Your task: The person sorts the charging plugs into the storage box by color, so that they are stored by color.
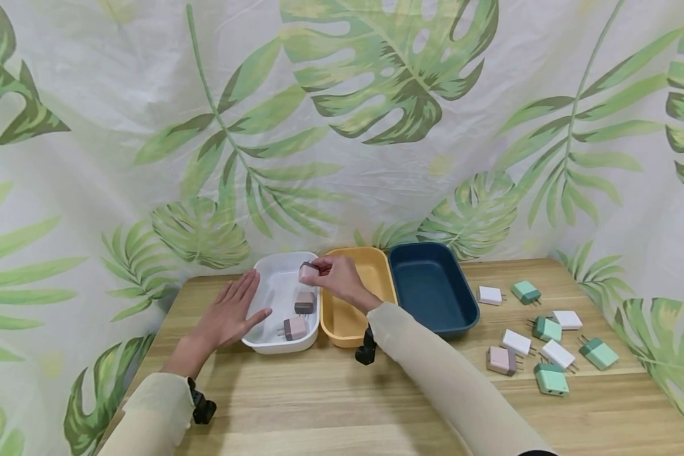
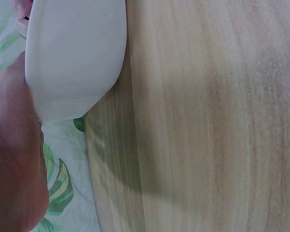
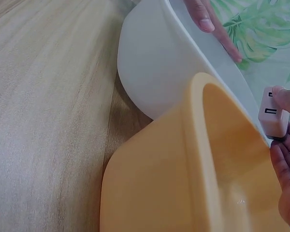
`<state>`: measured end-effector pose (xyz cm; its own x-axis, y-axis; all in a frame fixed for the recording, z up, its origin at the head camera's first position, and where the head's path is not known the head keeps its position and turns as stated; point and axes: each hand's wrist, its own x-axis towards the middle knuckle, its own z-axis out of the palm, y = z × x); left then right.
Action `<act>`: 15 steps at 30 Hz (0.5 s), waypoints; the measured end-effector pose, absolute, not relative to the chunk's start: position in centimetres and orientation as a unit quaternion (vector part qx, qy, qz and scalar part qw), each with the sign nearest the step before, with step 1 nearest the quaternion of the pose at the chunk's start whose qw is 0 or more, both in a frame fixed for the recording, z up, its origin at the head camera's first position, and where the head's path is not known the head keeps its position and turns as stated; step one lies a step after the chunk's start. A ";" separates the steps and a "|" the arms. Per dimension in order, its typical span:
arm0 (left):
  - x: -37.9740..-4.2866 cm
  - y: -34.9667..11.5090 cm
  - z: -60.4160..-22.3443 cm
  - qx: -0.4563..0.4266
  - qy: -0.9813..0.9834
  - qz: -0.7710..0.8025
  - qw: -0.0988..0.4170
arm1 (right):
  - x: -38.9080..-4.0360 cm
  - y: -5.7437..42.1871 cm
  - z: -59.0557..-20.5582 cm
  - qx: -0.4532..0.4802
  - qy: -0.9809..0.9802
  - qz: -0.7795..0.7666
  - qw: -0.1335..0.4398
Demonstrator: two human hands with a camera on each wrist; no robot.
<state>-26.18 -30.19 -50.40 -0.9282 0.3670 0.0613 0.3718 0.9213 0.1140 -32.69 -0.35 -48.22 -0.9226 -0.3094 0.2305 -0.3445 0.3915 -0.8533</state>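
In the head view my right hand [image 1: 342, 276] pinches a pink and brown charger plug [image 1: 308, 273] over the back right of the white tray [image 1: 273, 348]. The right wrist view shows two USB slots on the face of this charger [image 3: 273, 116]. Two more pink and brown chargers, one farther back [image 1: 304, 303] and one nearer the front [image 1: 295, 328], lie inside the white tray. My left hand [image 1: 228, 316], its fingers straight, rests at the tray's left rim, with the thumb reaching over the inside.
A yellow tray [image 1: 342, 339] stands right beside the white one, then a dark blue tray [image 1: 433, 297]. On the wooden table [image 1: 296, 405] to the right lie several white chargers [image 1: 516, 342], several green ones [image 1: 551, 379] and one pink-brown charger [image 1: 501, 360]. A leaf-patterned cloth [image 1: 251, 114] hangs behind.
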 end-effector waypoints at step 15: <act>-26.2 -30.2 -50.5 -0.185 -0.980 -0.064 0.016 | -32.9 -0.6 -48.4 0.165 -0.842 0.512 0.022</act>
<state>-26.20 -30.23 -50.46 -0.9310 0.3608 0.0558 0.3650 0.9232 0.1202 -32.94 -0.60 -48.45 -0.9444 -0.2565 0.2057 -0.3007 0.4204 -0.8561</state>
